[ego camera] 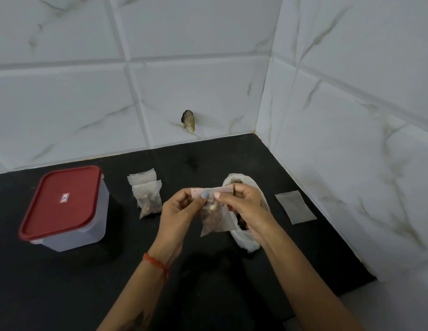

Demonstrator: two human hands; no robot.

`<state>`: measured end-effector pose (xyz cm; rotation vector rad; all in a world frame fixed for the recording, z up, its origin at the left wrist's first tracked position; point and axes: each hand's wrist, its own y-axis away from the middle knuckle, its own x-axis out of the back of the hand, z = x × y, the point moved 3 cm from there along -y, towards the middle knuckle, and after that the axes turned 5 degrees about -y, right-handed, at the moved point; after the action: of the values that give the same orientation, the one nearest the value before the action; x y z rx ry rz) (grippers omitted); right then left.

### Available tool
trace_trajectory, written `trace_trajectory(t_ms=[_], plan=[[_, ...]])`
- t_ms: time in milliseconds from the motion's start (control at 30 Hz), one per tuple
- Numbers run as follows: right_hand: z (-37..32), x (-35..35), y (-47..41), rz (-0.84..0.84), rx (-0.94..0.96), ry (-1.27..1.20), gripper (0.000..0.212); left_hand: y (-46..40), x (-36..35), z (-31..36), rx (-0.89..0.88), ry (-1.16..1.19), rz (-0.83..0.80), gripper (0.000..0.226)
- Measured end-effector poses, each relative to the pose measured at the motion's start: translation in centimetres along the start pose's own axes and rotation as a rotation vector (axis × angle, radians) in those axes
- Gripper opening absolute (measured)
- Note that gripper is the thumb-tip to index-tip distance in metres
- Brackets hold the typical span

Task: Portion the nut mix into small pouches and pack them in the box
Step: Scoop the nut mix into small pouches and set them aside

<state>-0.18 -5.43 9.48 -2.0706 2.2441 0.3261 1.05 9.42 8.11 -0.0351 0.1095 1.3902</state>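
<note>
White marble-veined wall tiles [208, 87] back a black surface [208, 271] in a corner. Largest item: clear box [72, 228] at left, red lid [62, 201] on, small white label unreadable; then white bag of nut mix [246, 237], two filled pouches [146, 194] beside the box, one flat empty pouch [295, 206] at right. Left hand [178, 211] and right hand [244, 201] each pinch the top edge of a filled pouch [216, 218], held above the surface before the bag.

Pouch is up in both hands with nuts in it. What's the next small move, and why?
Probably finish pressing the top strip closed, then lay it with the two filled pouches. Both the left hand and right hand pinch the held pouch's top edge, nuts sit inside, and the box's red lid is on.
</note>
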Motion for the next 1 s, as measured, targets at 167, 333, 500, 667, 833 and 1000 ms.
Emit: trace_trajectory(t_ms=[167,333,500,667,833,1000], plan=[[0.0,-0.5,0.4,-0.025,-0.022,-0.053,0.013,0.2,0.7,0.3,0.011,-0.02,-0.003,0.018],[-0.2,-1.2,0.6,-0.034,-0.013,-0.04,0.01,0.5,1.0,0.7,-0.001,-0.023,0.026,0.008],[-0.5,-1.8,0.6,-0.043,0.009,-0.001,0.015,0.6,1.1,0.9,-0.023,-0.031,0.053,0.007],[-0.6,-2.0,0.7,-0.083,0.0,0.009,0.009,0.8,1.2,1.2,-0.045,-0.029,0.071,0.007],[-0.5,-2.2,0.5,-0.077,0.031,0.049,0.007,1.0,1.4,1.1,-0.055,-0.029,0.088,0.007],[-0.1,-2.6,0.5,-0.077,0.016,-0.002,0.012,1.3,1.4,0.7,-0.013,0.009,0.124,0.009]])
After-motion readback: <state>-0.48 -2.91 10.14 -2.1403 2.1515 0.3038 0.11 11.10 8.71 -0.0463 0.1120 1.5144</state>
